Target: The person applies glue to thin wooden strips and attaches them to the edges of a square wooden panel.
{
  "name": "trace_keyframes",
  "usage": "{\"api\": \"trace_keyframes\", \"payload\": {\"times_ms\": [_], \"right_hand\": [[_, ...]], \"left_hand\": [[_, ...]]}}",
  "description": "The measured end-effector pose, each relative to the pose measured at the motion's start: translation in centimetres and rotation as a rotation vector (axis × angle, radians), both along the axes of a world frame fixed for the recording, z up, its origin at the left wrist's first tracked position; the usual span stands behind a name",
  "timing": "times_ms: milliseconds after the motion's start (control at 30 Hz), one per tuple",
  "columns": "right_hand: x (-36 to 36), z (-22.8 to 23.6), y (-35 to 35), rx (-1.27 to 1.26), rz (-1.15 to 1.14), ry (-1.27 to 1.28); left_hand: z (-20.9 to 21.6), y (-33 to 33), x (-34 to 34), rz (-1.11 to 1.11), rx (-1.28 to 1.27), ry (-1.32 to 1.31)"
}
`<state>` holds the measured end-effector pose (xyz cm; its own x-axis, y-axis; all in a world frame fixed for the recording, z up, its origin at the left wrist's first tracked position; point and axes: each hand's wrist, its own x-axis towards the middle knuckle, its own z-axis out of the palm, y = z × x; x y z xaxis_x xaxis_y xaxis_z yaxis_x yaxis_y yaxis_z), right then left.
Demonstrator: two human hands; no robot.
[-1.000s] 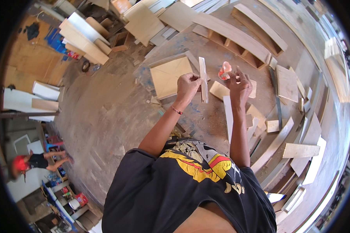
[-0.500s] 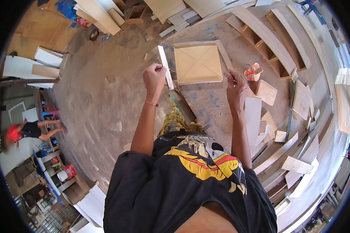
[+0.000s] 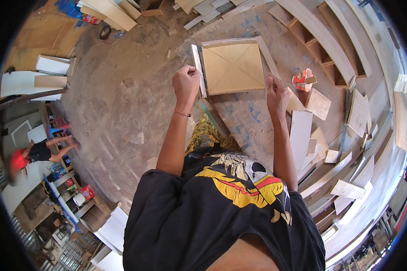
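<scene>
A shallow square wooden panel [image 3: 233,65] with two crossing diagonal lines lies in front of me on the worktop. My left hand [image 3: 186,83] is closed on a narrow white strip [image 3: 198,67], which runs close beside the panel's left edge. By the panel's lower right corner, my right hand [image 3: 276,94] is closed, with thumb and fingers pinched at the near end of a thin wooden strip [image 3: 267,55]. That strip slants along the panel's right side. The tips of the right fingers are partly hidden, but the strip runs into them.
An orange-and-white tub [image 3: 302,80] with a piece of wood in it stands right of my right hand. Wood offcuts [image 3: 318,105] and long compartment frames [image 3: 316,43] lie on the right. A person in red and black [image 3: 40,151] is at the far left.
My left hand has brought the white strip rightward, nearer the panel's left edge. My right hand has stayed by the wooden strip at the panel's right side. The whole view has shifted slightly.
</scene>
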<state>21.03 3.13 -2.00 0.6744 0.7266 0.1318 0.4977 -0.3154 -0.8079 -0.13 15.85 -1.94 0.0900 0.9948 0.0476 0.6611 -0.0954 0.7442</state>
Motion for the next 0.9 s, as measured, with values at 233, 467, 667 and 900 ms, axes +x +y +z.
{"api": "trace_keyframes", "payload": {"times_ms": [233, 467, 667, 900], "right_hand": [[0.4, -1.0, 0.2, 0.005, -0.023, 0.07], [0.9, -1.5, 0.2, -0.125, 0.002, 0.118], [0.5, -1.2, 0.4, -0.004, -0.039, 0.143], [0.4, -0.3, 0.4, -0.097, -0.018, 0.146]], "left_hand": [[-0.3, 0.0, 0.9, -0.004, 0.001, -0.001], [-0.4, -0.1, 1.1, -0.028, -0.017, -0.002], [-0.2, -0.1, 1.3, -0.042, -0.026, 0.004], [0.1, -0.2, 1.4, -0.061, -0.037, 0.0]]}}
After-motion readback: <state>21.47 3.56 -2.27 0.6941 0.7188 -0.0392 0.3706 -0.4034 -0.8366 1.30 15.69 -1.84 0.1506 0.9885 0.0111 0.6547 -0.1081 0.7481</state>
